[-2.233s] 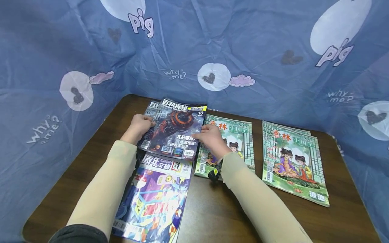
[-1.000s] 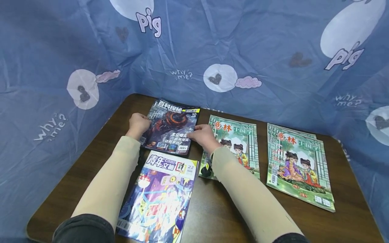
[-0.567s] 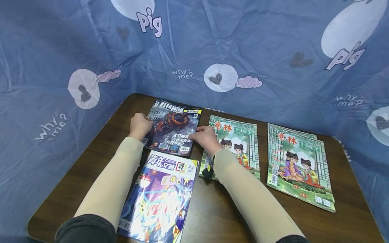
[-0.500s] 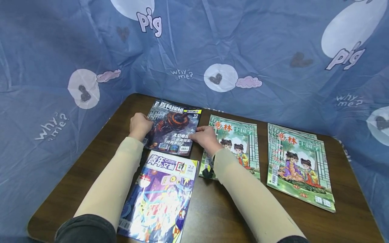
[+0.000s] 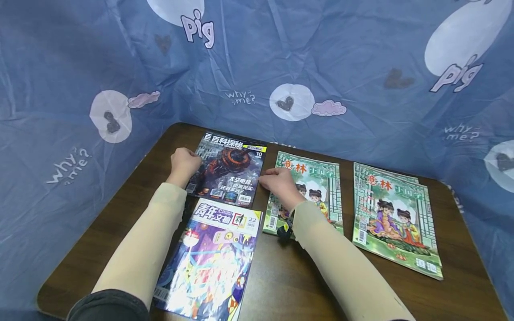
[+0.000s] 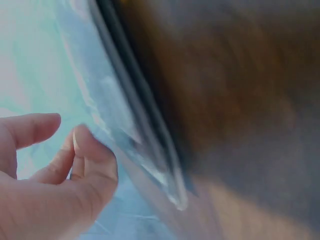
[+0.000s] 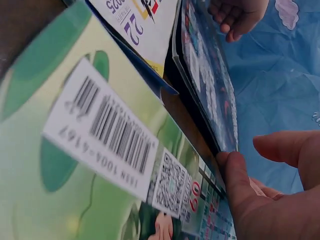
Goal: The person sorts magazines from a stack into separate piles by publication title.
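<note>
A dark magazine (image 5: pixel 230 167) with an orange machine on its cover lies on a similar one at the back left of the table. At its left edge is my left hand (image 5: pixel 184 164); in the left wrist view that hand (image 6: pixel 55 185) has loosely bent fingers, thumb and finger apart, nothing between them. My right hand (image 5: pixel 281 183) hovers by the right edge, over the green magazine (image 5: pixel 321 178). The right wrist view shows a fingertip of this hand (image 7: pixel 270 195) right at the dark magazine's edge, thumb and forefinger apart.
A colourful magazine (image 5: pixel 213 258) lies in front of the dark pile. On the right sits a slightly fanned stack of green magazines (image 5: pixel 395 214). Blue printed cloth (image 5: pixel 241 58) hangs behind the brown wooden table (image 5: pixel 281 276).
Both hands pressed the dark magazine down and leftward onto the pile, off the colourful one's top. Since half a second ago the right hand has let go and drawn slightly right; the left has eased away.
</note>
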### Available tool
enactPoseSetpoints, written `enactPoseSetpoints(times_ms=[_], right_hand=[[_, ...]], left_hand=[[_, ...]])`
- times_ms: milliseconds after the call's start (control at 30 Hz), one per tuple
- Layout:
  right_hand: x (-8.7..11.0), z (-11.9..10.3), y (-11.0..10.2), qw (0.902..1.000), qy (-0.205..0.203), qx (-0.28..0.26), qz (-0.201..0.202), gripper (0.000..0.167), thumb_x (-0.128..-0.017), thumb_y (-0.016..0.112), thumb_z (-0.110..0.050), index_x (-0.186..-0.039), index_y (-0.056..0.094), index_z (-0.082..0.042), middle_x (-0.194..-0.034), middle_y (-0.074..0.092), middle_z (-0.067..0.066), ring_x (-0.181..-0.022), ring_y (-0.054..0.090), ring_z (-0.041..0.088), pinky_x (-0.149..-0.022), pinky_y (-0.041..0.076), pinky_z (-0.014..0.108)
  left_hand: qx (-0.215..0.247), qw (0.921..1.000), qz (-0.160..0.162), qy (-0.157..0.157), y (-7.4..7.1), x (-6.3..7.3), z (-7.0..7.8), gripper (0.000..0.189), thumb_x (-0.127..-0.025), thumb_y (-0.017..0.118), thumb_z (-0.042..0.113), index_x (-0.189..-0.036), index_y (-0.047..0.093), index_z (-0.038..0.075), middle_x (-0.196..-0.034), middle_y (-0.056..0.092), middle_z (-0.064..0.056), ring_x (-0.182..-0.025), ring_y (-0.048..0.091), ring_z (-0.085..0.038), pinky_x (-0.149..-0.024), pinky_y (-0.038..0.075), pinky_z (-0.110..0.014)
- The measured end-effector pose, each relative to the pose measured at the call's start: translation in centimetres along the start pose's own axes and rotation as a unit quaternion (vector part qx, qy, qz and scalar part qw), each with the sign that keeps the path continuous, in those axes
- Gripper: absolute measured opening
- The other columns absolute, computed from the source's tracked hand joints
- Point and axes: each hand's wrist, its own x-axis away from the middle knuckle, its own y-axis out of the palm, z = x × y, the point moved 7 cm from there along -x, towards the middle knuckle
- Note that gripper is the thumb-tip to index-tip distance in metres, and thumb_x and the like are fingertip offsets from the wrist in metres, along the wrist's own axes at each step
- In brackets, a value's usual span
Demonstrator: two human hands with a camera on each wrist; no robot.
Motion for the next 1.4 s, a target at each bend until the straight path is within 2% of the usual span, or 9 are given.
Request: enactPoseSetpoints(times_ms=[167, 267, 400, 533, 700, 833, 1067, 1233, 1400], right_hand=[[0.7, -0.5, -0.6, 0.9989, 0.001, -0.046, 0.004, 0.048, -0.094, 0.073, -0.011, -0.136, 0.057, 0.004, -0.121, 0.062, 0.014, -0.107, 0.066, 0.024, -0.089, 0.055, 0.031], [1.0, -0.8, -0.9, 0.9978, -0.009, -0.065, 0.003, 0.049, -0.095, 0.072, -0.013, -0.137, 0.056, 0.005, -0.12, 0.064, 0.015, -0.107, 0.067, 0.025, -0.09, 0.055, 0.03], [1.6, -1.1, -1.4, 0.9971, -0.026, -0.072, -0.001, 0.05, -0.096, 0.071, -0.018, -0.138, 0.055, 0.004, -0.121, 0.067, 0.018, -0.111, 0.066, 0.029, -0.091, 0.055, 0.036], [2.3, -1.2, -2.5, 0.996, -0.044, -0.078, 0.005, 0.049, -0.097, 0.071, -0.023, -0.137, 0.057, 0.002, -0.124, 0.067, 0.019, -0.114, 0.065, 0.032, -0.094, 0.054, 0.041], [3.4, -1.4, -4.1, 0.9943, -0.067, -0.08, 0.023, 0.047, -0.098, 0.07, -0.022, -0.137, 0.058, 0.001, -0.125, 0.066, 0.018, -0.115, 0.064, 0.032, -0.097, 0.052, 0.04], [4.5, -1.2, -5.8, 0.9951, -0.072, -0.056, 0.038, 0.046, -0.098, 0.069, -0.024, -0.138, 0.059, -0.002, -0.124, 0.067, 0.011, -0.113, 0.063, 0.027, -0.098, 0.051, 0.043], [6.5, -0.9, -9.3, 0.9925, -0.1, -0.04, 0.058, 0.049, -0.1, 0.068, -0.028, -0.14, 0.057, -0.002, -0.131, 0.063, 0.013, -0.119, 0.06, 0.024, -0.101, 0.049, 0.043], [8.1, -0.2, -11.5, 0.9922, -0.096, -0.028, 0.074, 0.05, -0.1, 0.068, -0.028, -0.142, 0.055, -0.005, -0.135, 0.061, 0.012, -0.121, 0.059, 0.024, -0.101, 0.048, 0.043], [9.1, 0.5, -13.5, 0.9897, -0.104, -0.013, 0.098, 0.05, -0.099, 0.069, -0.026, -0.142, 0.055, -0.004, -0.136, 0.061, 0.014, -0.121, 0.059, 0.024, -0.1, 0.049, 0.041]], left_hand=[[0.03, 0.9992, 0.002, 0.026, 0.0, 1.1, 2.0, 0.017, -0.082, 0.058, 0.007, -0.069, 0.066, 0.002, -0.069, 0.059, -0.008, -0.076, 0.048, -0.028, -0.059, 0.042, -0.036], [0.05, 0.998, -0.006, 0.04, 0.2, 2.0, 3.4, 0.019, -0.085, 0.059, 0.009, -0.083, 0.074, -0.003, -0.082, 0.067, -0.013, -0.079, 0.055, -0.029, -0.063, 0.047, -0.038], [0.079, 0.995, -0.019, 0.059, 1.0, 3.4, 5.1, 0.022, -0.092, 0.062, 0.013, -0.1, 0.076, -0.004, -0.092, 0.071, -0.016, -0.08, 0.064, -0.028, -0.067, 0.052, -0.039], [0.112, 0.99, -0.025, 0.082, 1.8, 4.8, 6.8, 0.024, -0.095, 0.065, 0.011, -0.109, 0.074, -0.005, -0.096, 0.072, -0.017, -0.079, 0.07, -0.027, -0.069, 0.056, -0.035], [0.138, 0.9834, -0.049, 0.107, 2.7, 6.7, 8.7, 0.024, -0.096, 0.064, 0.007, -0.114, 0.071, -0.007, -0.1, 0.069, -0.019, -0.084, 0.07, -0.028, -0.07, 0.057, -0.035], [0.133, 0.9817, -0.074, 0.115, 3.5, 8.4, 9.9, 0.023, -0.097, 0.066, 0.01, -0.115, 0.071, -0.004, -0.103, 0.068, -0.017, -0.09, 0.066, -0.029, -0.074, 0.055, -0.038], [0.147, 0.9737, -0.087, 0.151, 4.6, 10.8, 12.0, 0.023, -0.096, 0.068, 0.009, -0.114, 0.072, -0.004, -0.103, 0.07, -0.015, -0.096, 0.065, -0.03, -0.081, 0.054, -0.041], [0.154, 0.9683, -0.102, 0.169, 5.4, 12.2, 12.7, 0.025, -0.094, 0.068, 0.008, -0.116, 0.071, -0.004, -0.102, 0.07, -0.014, -0.095, 0.065, -0.029, -0.084, 0.053, -0.041], [0.162, 0.9647, -0.115, 0.173, 6.0, 13.4, 12.6, 0.026, -0.093, 0.069, 0.008, -0.116, 0.071, -0.003, -0.101, 0.071, -0.013, -0.094, 0.066, -0.029, -0.084, 0.054, -0.04]])
